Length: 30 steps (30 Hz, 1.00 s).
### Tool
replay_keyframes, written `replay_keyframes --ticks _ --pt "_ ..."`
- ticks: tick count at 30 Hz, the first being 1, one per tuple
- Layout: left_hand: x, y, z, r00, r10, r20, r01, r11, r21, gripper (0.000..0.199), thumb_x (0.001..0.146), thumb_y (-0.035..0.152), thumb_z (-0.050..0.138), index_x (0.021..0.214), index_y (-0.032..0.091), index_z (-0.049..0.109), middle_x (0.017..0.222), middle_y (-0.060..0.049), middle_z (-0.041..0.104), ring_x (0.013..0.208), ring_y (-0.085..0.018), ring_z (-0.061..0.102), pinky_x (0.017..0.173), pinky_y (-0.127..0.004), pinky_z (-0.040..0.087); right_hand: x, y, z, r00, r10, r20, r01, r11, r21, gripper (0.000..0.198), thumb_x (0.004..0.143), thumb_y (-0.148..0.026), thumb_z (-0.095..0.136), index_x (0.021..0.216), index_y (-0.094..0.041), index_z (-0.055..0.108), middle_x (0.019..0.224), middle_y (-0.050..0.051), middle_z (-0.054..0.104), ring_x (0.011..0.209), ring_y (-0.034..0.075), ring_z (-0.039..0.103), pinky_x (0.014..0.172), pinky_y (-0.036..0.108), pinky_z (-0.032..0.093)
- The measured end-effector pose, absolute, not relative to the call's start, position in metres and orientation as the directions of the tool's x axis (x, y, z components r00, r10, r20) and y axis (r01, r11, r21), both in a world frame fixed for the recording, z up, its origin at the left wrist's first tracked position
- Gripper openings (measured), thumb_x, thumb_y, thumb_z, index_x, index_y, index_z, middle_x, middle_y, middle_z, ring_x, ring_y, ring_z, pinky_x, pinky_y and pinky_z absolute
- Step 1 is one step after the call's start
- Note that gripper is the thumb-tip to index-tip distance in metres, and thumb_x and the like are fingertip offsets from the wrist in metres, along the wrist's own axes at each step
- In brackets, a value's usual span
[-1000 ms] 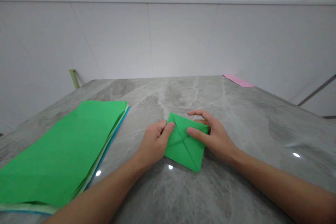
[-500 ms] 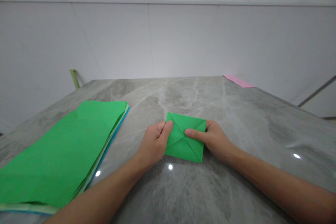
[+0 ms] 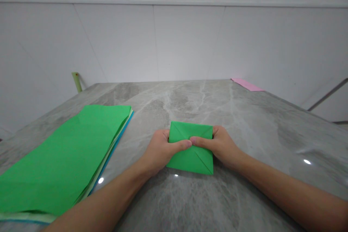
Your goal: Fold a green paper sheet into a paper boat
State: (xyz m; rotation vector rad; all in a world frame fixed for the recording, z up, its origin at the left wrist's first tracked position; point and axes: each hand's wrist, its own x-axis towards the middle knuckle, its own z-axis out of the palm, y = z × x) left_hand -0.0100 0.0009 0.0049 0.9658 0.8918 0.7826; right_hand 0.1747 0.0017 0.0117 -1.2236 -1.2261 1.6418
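A folded square of green paper (image 3: 187, 160) with diagonal creases is held up between both hands over the grey marbled table (image 3: 174, 101). My left hand (image 3: 161, 150) grips its left side, the thumb lying across the front almost to the centre. On the other side, my right hand (image 3: 223, 146) pinches the right edge, its thumb also pointing to the centre. The two thumb tips meet or nearly meet there. Fingers of both hands are mostly hidden behind the paper.
A stack of large paper sheets (image 3: 62, 152), green on top with pale and blue edges below, lies at the left. Pink paper (image 3: 247, 84) rests at the far right edge. Beyond the far left edge stands a light green strip (image 3: 77, 82) against the white wall (image 3: 174, 43).
My left thumb has slid from the upper left edge to the middle of the folded paper. The paper has shifted slightly down and turned a little. My right hand has barely moved.
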Motion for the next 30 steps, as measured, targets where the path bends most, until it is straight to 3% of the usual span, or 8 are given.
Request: replay_keyframes --ticks 6,13,17,22,26,30 --pt "-0.011 0.000 0.005 0.485 0.843 -0.233 -0.170 0.352 0.921 0.033 0.070 0.033 0.079 0.097 0.014 0.074 0.086 -0.009 0.074 0.077 -0.021 0.070 0.071 -0.033 0.057 0.177 0.001 0.011 -0.316 0.912 -0.261 -0.037 -0.286 -0.957 0.030 0.063 -0.040 0.084 0.076 -0.014 0.075 0.075 0.006 0.074 0.065 0.017 0.068 0.062 0.028 0.055" --pt "-0.010 0.006 -0.003 0.346 0.913 -0.218 -0.164 0.287 0.944 0.037 0.073 0.049 0.072 0.079 0.012 0.070 0.070 -0.006 0.070 0.060 -0.018 0.065 0.059 -0.030 0.054 0.180 0.002 0.005 -0.350 0.917 -0.191 -0.054 -0.224 -0.973 0.034 0.070 -0.047 0.079 0.082 -0.015 0.074 0.080 0.007 0.074 0.068 0.019 0.069 0.067 0.031 0.056" --pt "-0.011 0.007 -0.002 0.369 0.912 -0.178 -0.192 0.262 0.946 0.039 0.074 0.050 0.071 0.076 0.012 0.068 0.072 -0.006 0.069 0.062 -0.017 0.064 0.061 -0.030 0.053 0.181 0.004 0.003 -0.354 0.928 -0.119 -0.106 -0.166 -0.980 0.035 0.074 -0.052 0.073 0.075 -0.017 0.073 0.072 0.005 0.072 0.063 0.018 0.067 0.064 0.030 0.055" --pt "-0.009 0.006 -0.003 0.274 0.951 -0.141 -0.148 0.187 0.971 0.040 0.077 0.052 0.068 0.083 0.013 0.064 0.068 -0.003 0.065 0.059 -0.016 0.061 0.056 -0.026 0.050 0.180 0.003 0.005 -0.351 0.928 -0.127 -0.034 -0.148 -0.988 0.036 0.073 -0.054 0.073 0.077 -0.019 0.074 0.074 0.005 0.072 0.069 0.022 0.068 0.069 0.035 0.057" --pt "-0.009 0.005 0.003 0.170 0.984 -0.062 -0.179 0.092 0.980 0.047 0.080 0.049 0.066 0.113 0.021 0.048 0.055 0.007 0.055 0.042 -0.010 0.050 0.041 -0.018 0.039 0.179 0.002 0.004 -0.349 0.928 -0.128 -0.001 -0.137 -0.991 0.033 0.076 -0.052 0.071 0.080 -0.019 0.074 0.077 0.005 0.073 0.070 0.022 0.068 0.069 0.035 0.057" --pt "-0.010 0.005 0.007 0.169 0.986 -0.005 -0.163 0.033 0.986 0.034 0.083 0.045 0.063 0.098 0.024 0.042 0.050 0.012 0.048 0.036 -0.006 0.038 0.036 -0.013 0.028 0.180 0.002 0.004 -0.291 0.950 -0.115 0.034 -0.110 -0.993 0.032 0.075 -0.050 0.072 0.079 -0.019 0.074 0.078 0.005 0.074 0.067 0.020 0.067 0.063 0.030 0.055"
